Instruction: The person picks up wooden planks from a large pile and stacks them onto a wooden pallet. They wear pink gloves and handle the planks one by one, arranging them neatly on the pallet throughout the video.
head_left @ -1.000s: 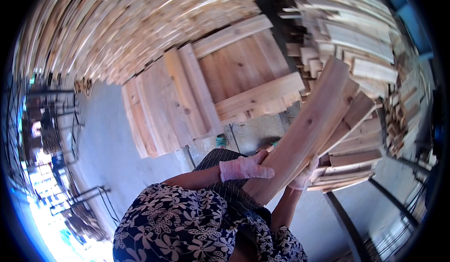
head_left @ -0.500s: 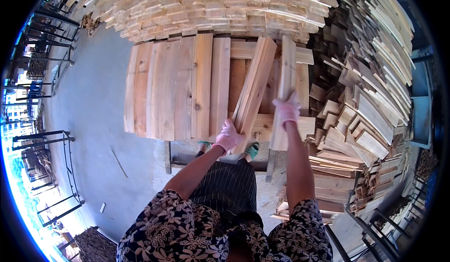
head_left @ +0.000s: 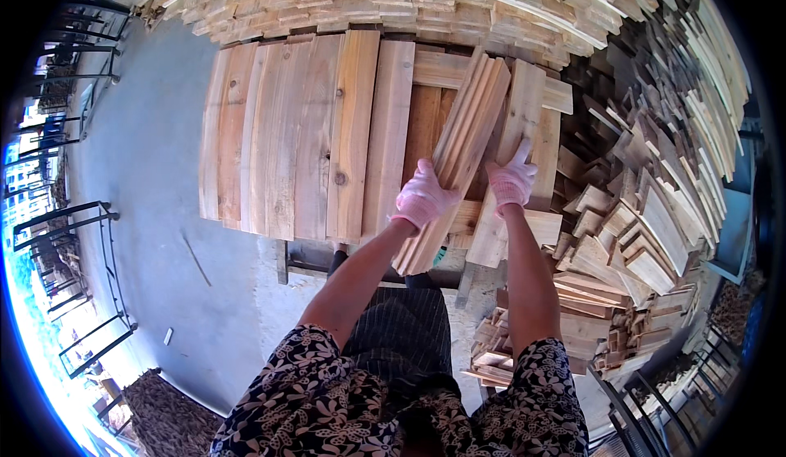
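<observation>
My left hand [head_left: 424, 197], in a pink-and-white glove, is closed around the near part of a bundle of narrow wooden boards [head_left: 468, 121]. The bundle slants across the work surface, and its lower end juts past the near edge. My right hand [head_left: 512, 177], gloved alike, lies with fingers spread on a single pale board [head_left: 524, 101] just right of the bundle. Left of both hands, a row of wooden planks [head_left: 286, 138] lies side by side. Crosswise slats [head_left: 438, 69] show beneath in the gap between the row and the bundle.
Stacked lumber [head_left: 393, 3] rises along the far side. A loose heap of offcuts [head_left: 622, 236] fills the right. Black metal frames [head_left: 70, 211] stand at the left beyond the grey floor [head_left: 147, 179]. A metal stand leg [head_left: 282, 262] shows under the planks.
The right-hand board has turned to lie flatter, and my right hand's fingers have spread on it. My left hand has shifted up along the bundle, whose stacked edges show more. The whole view has shifted slightly.
</observation>
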`<control>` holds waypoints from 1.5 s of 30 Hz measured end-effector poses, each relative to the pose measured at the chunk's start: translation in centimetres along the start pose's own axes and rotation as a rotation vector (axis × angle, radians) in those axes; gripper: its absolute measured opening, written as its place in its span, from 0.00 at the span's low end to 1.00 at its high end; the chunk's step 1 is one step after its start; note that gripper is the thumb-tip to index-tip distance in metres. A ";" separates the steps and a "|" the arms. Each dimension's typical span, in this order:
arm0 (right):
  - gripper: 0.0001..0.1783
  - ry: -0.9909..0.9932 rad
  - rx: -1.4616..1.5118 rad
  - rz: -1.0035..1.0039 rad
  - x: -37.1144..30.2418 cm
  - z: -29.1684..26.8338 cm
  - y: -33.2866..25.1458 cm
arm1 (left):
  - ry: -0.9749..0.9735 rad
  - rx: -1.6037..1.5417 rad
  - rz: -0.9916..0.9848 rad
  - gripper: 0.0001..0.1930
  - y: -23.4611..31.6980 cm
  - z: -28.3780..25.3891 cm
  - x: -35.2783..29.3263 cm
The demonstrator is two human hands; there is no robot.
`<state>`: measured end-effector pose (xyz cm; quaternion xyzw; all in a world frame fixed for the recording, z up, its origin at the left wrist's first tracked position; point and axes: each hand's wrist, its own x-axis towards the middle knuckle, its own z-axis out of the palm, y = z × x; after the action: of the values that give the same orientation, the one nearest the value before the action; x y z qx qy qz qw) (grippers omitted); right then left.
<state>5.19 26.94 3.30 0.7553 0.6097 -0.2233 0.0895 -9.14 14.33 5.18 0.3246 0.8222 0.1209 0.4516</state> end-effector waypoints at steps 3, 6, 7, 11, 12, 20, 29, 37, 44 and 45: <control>0.63 -0.020 0.104 -0.017 0.4 -0.2 1.3 | -0.163 -0.151 -0.074 0.53 -0.3 -4.4 -1.8; 0.64 -0.002 0.212 -0.043 -2.1 0.0 0.0 | -0.146 -0.172 -0.078 0.55 -3.4 -7.8 -4.3; 0.64 -0.011 0.215 -0.078 -2.9 1.0 -0.6 | -0.055 -0.198 -0.031 0.55 -5.3 -8.6 -5.3; 0.63 -0.006 0.231 -0.237 -7.9 3.7 -6.3 | 0.122 -0.255 -0.031 0.54 -11.6 -15.8 -8.2; 0.62 -0.011 0.245 -0.263 -8.7 4.6 -8.2 | 0.116 -0.255 -0.085 0.54 -12.7 -17.8 -8.6; 0.57 0.024 0.189 -0.394 -13.6 10.9 -17.5 | 0.292 0.035 -0.222 0.47 -22.0 -20.9 -3.1; 0.55 -0.033 0.120 -0.289 -4.1 6.4 -5.8 | 0.270 -0.015 -0.215 0.44 -23.0 -21.4 -3.0; 0.50 -0.047 -0.323 -0.556 -8.7 5.8 -12.5 | 0.158 -0.092 -0.172 0.50 -25.3 -23.6 -2.4; 0.53 -0.649 1.047 -0.546 -23.4 17.1 -22.4 | 0.012 -0.194 -0.159 0.49 -24.6 -24.6 -2.5; 0.54 -0.690 1.124 -0.422 -25.4 15.3 -23.9 | -0.029 -0.287 -0.088 0.49 -25.1 -24.6 -2.8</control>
<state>-25.22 4.05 4.34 0.4380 0.4721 -0.7454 -0.1721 -38.96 -4.25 8.58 0.2220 0.8035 0.2125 0.5099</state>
